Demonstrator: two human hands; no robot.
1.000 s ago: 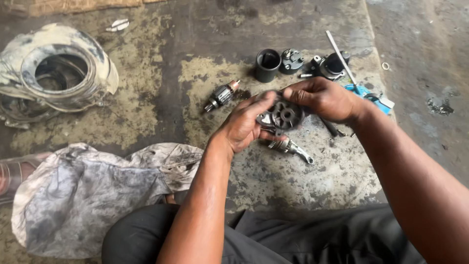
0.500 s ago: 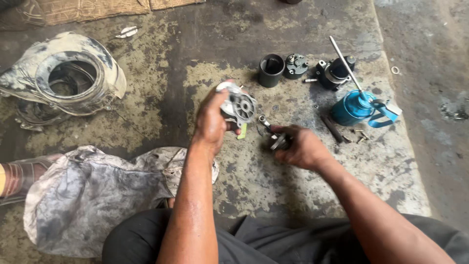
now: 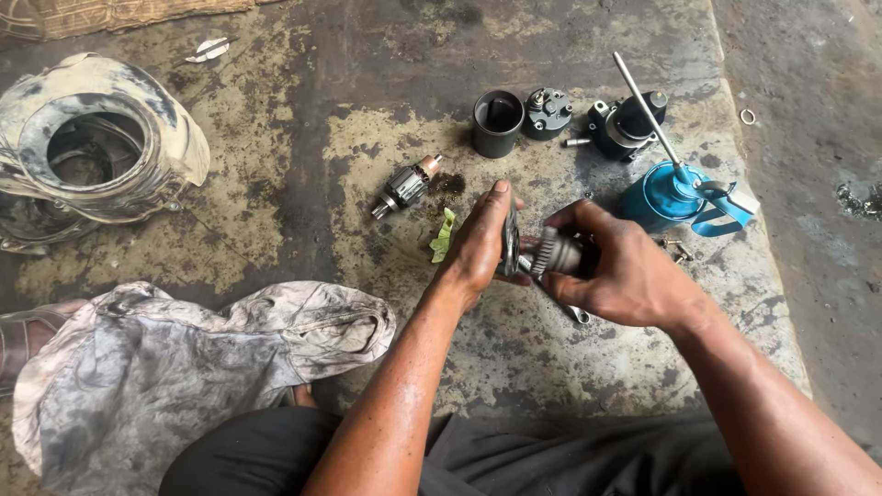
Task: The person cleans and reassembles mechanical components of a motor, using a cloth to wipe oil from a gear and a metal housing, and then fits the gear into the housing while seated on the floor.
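Gear assembly now sitting between your hands, right hand gripping its toothed end, left hand pinching metal disc against it. Half second ago hands were apart; now you are joining parts. Blue oil can lying beyond right hand, armature beyond left.

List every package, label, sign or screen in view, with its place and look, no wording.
No screens, signs or printed packages show.
Blue oil can: right of the hands, round body, long metal spout; any label cannot be made out.
Green scrap: on the floor beside the left hand, small, crumpled, possibly a tag.
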